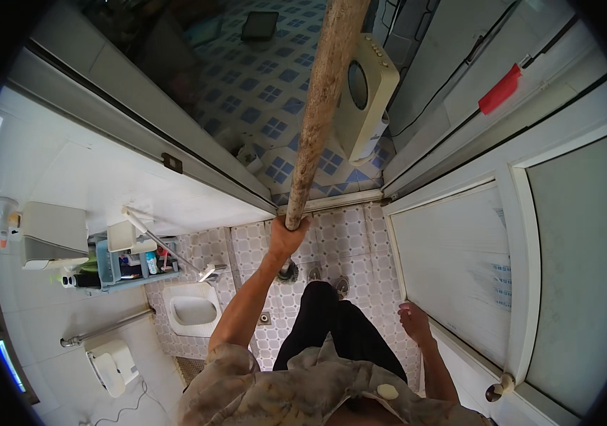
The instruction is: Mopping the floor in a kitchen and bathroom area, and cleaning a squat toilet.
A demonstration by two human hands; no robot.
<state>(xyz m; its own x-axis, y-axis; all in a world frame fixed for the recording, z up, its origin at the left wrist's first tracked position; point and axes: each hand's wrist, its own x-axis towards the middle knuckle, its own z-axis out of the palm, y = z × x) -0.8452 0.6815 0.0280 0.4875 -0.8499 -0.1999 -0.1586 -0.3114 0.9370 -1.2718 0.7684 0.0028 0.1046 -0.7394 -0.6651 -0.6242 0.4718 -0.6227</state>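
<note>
My left hand [286, 237] is stretched forward and grips the lower end of a long, rough wooden pole [321, 106]. The pole runs up and away through the open doorway over the blue-patterned floor beyond. My right hand [415, 321] hangs low at my side with fingers loosely apart, holding nothing, close to the white door [452, 270] on the right. My dark trousers and feet show below on the pale tiled bathroom floor [346, 234].
A white squat toilet [191, 309] sits at the lower left. Above it a wall shelf [127, 264] holds bottles and toiletries, with a faucet pipe [168, 248] nearby. A white round-windowed appliance [362, 92] stands beyond the threshold. A floor drain [289, 271] lies near my feet.
</note>
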